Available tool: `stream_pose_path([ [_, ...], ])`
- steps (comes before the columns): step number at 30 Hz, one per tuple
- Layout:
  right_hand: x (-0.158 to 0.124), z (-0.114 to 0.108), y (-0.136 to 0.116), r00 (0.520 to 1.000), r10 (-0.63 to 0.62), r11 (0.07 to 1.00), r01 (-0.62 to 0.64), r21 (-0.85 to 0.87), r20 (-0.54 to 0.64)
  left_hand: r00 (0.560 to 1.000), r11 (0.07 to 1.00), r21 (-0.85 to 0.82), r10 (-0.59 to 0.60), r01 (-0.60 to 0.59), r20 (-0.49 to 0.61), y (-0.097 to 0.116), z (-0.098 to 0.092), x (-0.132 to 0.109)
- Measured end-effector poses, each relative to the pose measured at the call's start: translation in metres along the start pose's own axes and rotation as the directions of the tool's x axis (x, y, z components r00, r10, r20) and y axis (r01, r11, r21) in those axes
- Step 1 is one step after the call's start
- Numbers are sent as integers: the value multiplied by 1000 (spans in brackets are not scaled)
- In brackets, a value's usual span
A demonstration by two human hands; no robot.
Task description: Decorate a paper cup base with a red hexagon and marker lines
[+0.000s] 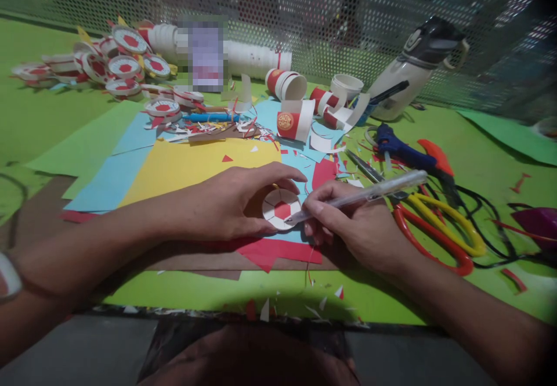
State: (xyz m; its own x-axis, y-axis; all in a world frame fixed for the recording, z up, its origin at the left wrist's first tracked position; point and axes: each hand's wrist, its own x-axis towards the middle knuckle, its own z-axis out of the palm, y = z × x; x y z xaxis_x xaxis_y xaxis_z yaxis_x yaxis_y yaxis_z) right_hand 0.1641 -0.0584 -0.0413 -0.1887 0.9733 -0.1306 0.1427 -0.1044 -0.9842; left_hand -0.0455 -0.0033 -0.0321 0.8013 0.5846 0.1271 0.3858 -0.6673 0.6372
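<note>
My left hand [230, 203] curls around a small round paper disc [281, 208], white with a red centre, pinning it on the coloured paper sheets. My right hand [348, 223] grips a clear pen [369, 193], whose tip touches the disc's right side. Under both hands lie red paper [278, 252], blue paper [113, 180] and a yellow sheet [187, 165] on the green table [487, 159].
Red-and-yellow scissors [439, 229] and a blue glue gun [400, 151] with black cord lie right of my right hand. Cut paper cups [296, 119], a pile of finished discs [117, 64], a white bottle [413, 69] and a mesh fence stand behind. Paper scraps litter the table.
</note>
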Motion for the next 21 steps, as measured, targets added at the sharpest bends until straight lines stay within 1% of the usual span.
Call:
stream_pose_path([
  [8,-1,1,-2,1000,-2,999,2,-32,2,1000,1000,6,15,-15,-5,-1,0,0],
  [21,-3,-1,-5,997,-39,994,45,-100,61,999,999,4,39,-39,-18,3,0,-1],
])
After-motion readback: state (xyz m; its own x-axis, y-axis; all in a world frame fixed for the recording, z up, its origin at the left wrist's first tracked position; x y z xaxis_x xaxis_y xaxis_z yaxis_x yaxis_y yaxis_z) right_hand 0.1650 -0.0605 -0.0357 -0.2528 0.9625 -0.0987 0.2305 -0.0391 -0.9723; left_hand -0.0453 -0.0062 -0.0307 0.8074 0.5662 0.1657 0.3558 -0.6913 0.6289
